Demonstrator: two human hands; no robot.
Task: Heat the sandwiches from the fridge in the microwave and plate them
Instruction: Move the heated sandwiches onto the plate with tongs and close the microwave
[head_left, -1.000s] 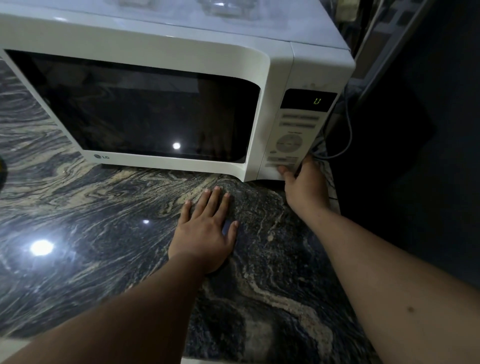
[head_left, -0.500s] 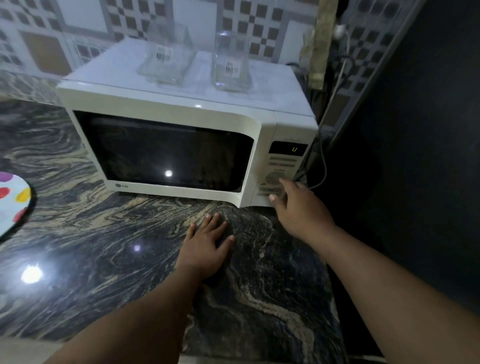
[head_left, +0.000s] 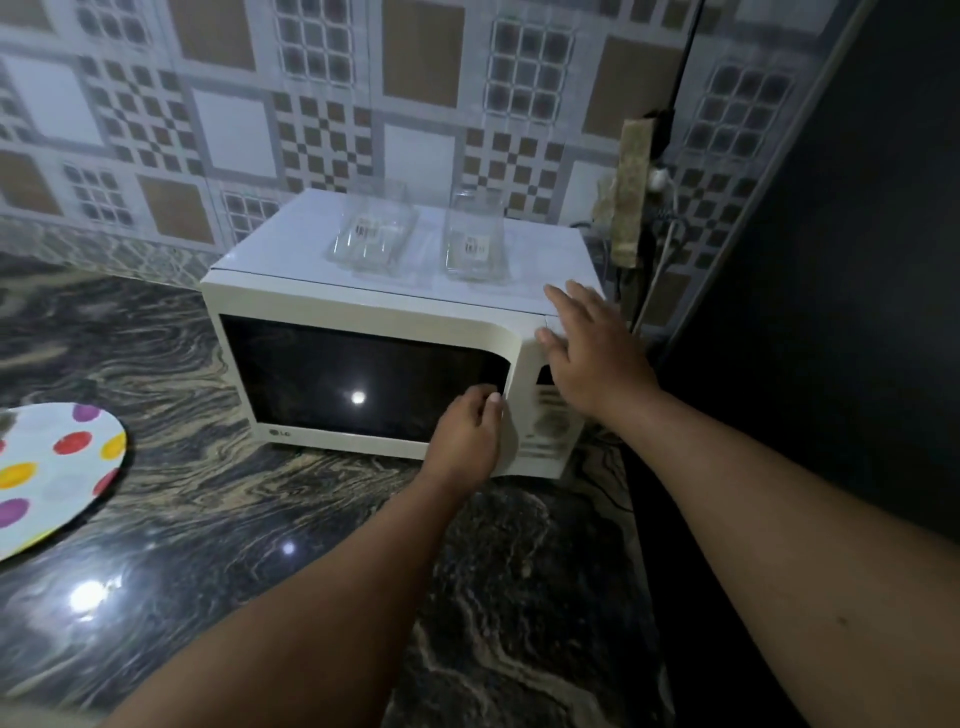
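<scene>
A white microwave (head_left: 363, 306) stands on the dark marbled counter, its dark door closed. My left hand (head_left: 465, 439) is at the door's right edge with its fingers curled onto that edge. My right hand (head_left: 592, 353) lies with straight fingers against the microwave's top right corner, above the control panel (head_left: 548, 421). A white plate with coloured dots (head_left: 49, 473) lies on the counter at the far left. No sandwich is visible; the inside of the microwave is dark.
Two clear glass containers (head_left: 371, 236) (head_left: 475, 241) sit on top of the microwave. Cables and a plug (head_left: 657, 179) hang by the tiled wall to its right. A dark panel (head_left: 831, 260) closes off the right side. The marbled counter (head_left: 208, 545) spreads in front.
My left hand left the counter and went up to the door's right edge. My right hand rose from the lower control panel to the top right corner. The view pulled back and up.
</scene>
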